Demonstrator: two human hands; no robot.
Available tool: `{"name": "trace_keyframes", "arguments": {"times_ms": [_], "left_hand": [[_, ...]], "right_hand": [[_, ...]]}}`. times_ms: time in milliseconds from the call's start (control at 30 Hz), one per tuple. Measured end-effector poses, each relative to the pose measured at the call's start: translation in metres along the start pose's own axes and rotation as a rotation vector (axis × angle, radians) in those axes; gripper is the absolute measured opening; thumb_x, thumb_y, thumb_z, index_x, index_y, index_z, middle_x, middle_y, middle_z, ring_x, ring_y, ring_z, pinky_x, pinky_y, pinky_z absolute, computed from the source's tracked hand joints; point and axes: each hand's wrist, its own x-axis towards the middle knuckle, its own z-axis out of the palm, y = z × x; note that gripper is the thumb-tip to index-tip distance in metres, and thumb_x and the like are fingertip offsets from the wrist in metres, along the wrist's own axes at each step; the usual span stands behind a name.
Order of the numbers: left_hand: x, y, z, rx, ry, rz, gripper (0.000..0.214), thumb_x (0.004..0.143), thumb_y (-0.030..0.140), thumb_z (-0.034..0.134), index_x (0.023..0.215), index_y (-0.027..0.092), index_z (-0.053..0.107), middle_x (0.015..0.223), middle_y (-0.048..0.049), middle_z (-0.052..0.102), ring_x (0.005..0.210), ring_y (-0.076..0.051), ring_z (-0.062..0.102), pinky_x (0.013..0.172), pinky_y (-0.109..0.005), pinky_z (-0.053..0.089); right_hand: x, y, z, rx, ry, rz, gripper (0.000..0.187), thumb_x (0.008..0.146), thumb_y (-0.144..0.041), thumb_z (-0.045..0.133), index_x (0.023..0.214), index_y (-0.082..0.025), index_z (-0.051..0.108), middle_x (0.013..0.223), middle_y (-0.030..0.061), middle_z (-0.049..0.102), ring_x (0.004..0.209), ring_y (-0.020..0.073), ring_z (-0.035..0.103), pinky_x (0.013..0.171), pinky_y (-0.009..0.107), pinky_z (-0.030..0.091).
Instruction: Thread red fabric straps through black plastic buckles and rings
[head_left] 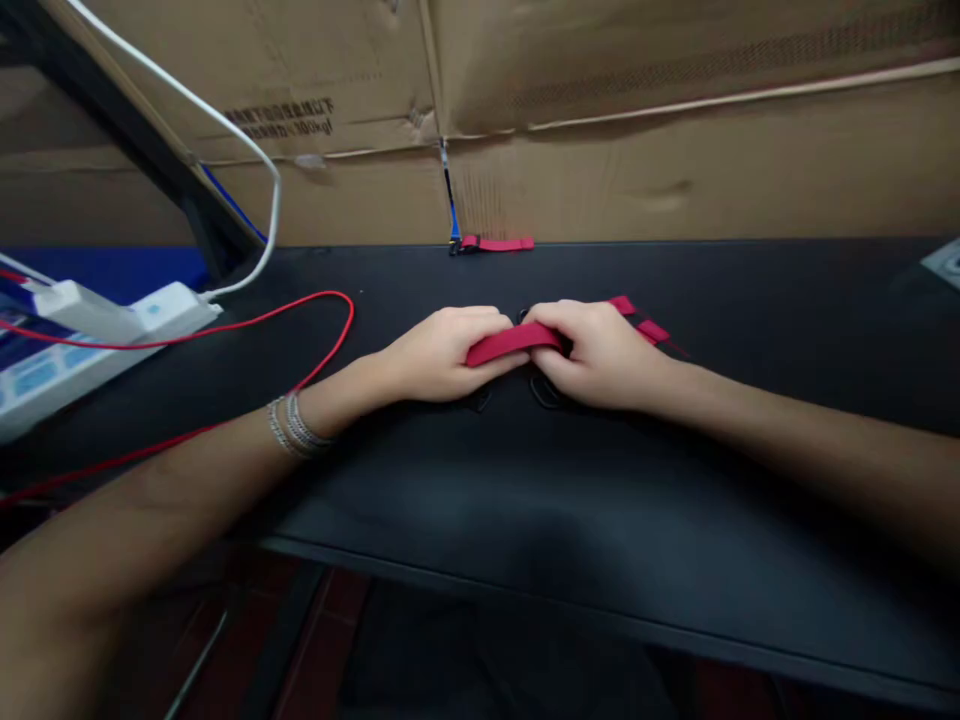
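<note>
A red strap point(510, 343) is held between my two hands above the middle of the black table. My left hand point(448, 352), with silver bracelets at the wrist, is closed on one end of it. Fingers and thumb of my right hand point(600, 352) are wrapped round the other part. More red webbing point(651, 330) sticks out beyond my right hand. Small black buckle-like pieces point(545, 392) show below the hands, partly hidden by them.
Another red strap point(504, 244) with a black buckle lies at the table's back edge, against cardboard boxes point(675, 170). A white power strip point(161, 312) with a white cable point(275, 190) stands at left. A red cord point(330, 296) loops near my left forearm.
</note>
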Motion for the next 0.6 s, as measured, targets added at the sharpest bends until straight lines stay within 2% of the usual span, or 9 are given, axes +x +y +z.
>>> {"name": "trace_keyframes", "arguments": {"times_ms": [600], "left_hand": [[-0.0006,-0.0013,-0.0002,0.03,0.003,0.008,0.025,0.097,0.036,0.056,0.094,0.013,0.066,0.081,-0.0025,0.062,0.071,-0.013,0.055,0.069,-0.023,0.04]], "right_hand": [[-0.0005,0.0012,0.0003,-0.012,-0.002,-0.001,0.018,0.081,-0.024,0.047,0.082,-0.014,0.062,0.077,0.0057,0.064,0.07,0.0135,0.052,0.069,0.025,0.032]]}}
